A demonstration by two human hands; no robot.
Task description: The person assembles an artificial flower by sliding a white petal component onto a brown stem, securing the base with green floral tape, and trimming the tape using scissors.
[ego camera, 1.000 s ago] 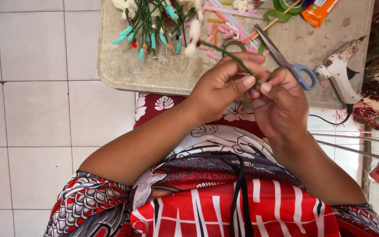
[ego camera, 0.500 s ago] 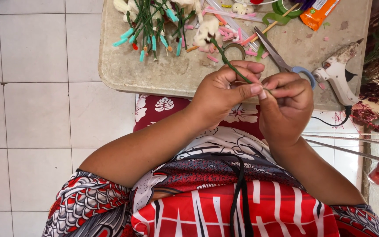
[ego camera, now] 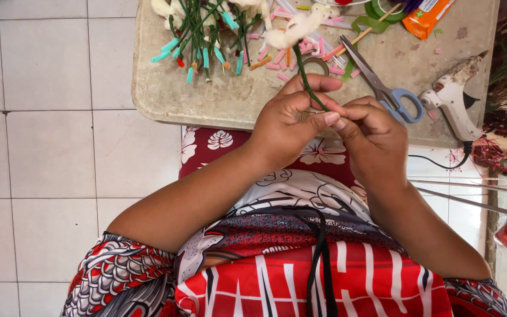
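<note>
Head view: the left hand [ego camera: 286,120] and the right hand [ego camera: 371,132] meet just above the near edge of the bench [ego camera: 206,100], fingertips pressed together around the lower end of a thin green stem [ego camera: 307,82]. Both hands are closed narrow on that stem, pinching it between thumb and fingers. The step in hand looks like working or wrapping the base of the stem; a next move would call for a steady pinch from one hand while the other turns or slides along it.

The stem is slim, dark green and slightly bent, rising away from the fingers to a fluffy white flower head [ego camera: 291,32] that hangs over the bench.

Beyond the hands lie a bundle of green stems with teal tips [ego camera: 203,35], scattered pink pieces [ego camera: 277,56], blue-handled scissors [ego camera: 382,85] and a white glue gun [ego camera: 453,97] to the right.
</note>
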